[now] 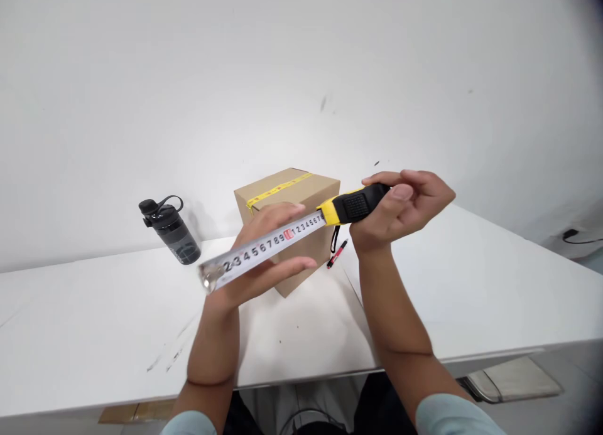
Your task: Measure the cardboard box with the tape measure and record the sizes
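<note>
Above the white table [301, 353], a tape measure [358, 206] with its blade [266, 248] out.
The right hand [404, 210] has its grip wrapped round the black-and-yellow case; the left hand [249, 281] spreads thumb and fingers wide behind the blade, though whether it touches is hard to tell. Beyond stands a yellow-taped cardboard box [315, 191], near a red pen [337, 254].
</note>
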`<action>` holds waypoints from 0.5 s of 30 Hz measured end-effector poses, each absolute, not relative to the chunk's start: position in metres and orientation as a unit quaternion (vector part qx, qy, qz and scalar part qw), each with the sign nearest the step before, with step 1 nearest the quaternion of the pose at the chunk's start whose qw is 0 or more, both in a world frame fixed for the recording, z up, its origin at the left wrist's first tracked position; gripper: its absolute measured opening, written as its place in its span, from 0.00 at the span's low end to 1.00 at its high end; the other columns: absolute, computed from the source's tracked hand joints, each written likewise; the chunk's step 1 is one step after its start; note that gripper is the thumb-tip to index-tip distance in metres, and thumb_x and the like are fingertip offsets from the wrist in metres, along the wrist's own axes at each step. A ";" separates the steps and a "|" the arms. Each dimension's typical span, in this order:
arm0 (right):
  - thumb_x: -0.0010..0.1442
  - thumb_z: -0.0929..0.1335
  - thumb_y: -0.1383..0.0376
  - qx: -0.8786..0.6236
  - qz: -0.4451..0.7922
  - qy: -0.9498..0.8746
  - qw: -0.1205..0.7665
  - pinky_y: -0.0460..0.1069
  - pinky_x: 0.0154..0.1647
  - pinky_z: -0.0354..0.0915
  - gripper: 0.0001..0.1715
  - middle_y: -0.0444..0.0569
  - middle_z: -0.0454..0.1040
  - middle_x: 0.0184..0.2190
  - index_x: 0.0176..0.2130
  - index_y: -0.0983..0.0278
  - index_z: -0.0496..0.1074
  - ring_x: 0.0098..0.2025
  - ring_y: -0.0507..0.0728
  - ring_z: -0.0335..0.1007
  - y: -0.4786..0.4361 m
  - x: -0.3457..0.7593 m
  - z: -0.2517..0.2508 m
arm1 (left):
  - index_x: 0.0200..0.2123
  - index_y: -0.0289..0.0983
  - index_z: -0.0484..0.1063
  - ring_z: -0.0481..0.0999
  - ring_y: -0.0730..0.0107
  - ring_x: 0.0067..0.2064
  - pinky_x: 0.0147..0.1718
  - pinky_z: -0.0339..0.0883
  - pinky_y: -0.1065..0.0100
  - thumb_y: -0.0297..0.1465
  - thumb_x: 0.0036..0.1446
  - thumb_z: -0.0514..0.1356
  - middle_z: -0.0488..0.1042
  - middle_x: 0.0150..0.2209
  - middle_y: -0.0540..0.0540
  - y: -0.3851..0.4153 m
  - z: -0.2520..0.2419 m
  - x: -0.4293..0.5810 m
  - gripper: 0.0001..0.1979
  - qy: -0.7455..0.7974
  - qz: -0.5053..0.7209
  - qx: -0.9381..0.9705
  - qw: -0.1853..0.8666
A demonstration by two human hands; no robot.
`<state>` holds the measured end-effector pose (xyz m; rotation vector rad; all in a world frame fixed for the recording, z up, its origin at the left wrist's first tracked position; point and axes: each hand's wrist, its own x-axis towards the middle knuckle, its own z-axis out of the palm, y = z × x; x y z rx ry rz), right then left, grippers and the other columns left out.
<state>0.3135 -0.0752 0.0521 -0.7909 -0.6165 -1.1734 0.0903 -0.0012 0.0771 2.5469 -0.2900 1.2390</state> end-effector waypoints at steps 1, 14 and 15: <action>0.77 0.57 0.53 -0.356 -0.543 -0.284 0.705 0.56 0.37 0.68 0.12 0.42 0.70 0.29 0.48 0.56 0.63 0.29 0.56 0.70 -0.078 0.307 0.052 | 0.71 0.49 0.67 0.79 0.51 0.67 0.65 0.75 0.49 0.46 0.68 0.71 0.79 0.65 0.39 -0.003 0.076 0.094 0.33 -0.095 0.424 0.892 0.122; 0.78 0.56 0.55 -0.368 -0.517 -0.355 0.686 0.57 0.37 0.71 0.18 0.47 0.74 0.29 0.44 0.55 0.71 0.38 0.60 0.73 -0.097 0.257 0.053 | 0.70 0.47 0.72 0.86 0.57 0.58 0.57 0.76 0.56 0.44 0.71 0.67 0.86 0.58 0.44 -0.004 0.071 0.108 0.27 -0.135 0.469 0.873 0.015; 0.78 0.56 0.55 -0.388 -0.488 -0.369 0.690 0.59 0.42 0.74 0.19 0.48 0.76 0.33 0.44 0.56 0.72 0.41 0.60 0.75 -0.098 0.257 0.054 | 0.69 0.48 0.73 0.86 0.57 0.58 0.57 0.76 0.56 0.44 0.71 0.68 0.87 0.57 0.45 -0.003 0.072 0.107 0.27 -0.124 0.481 0.868 0.000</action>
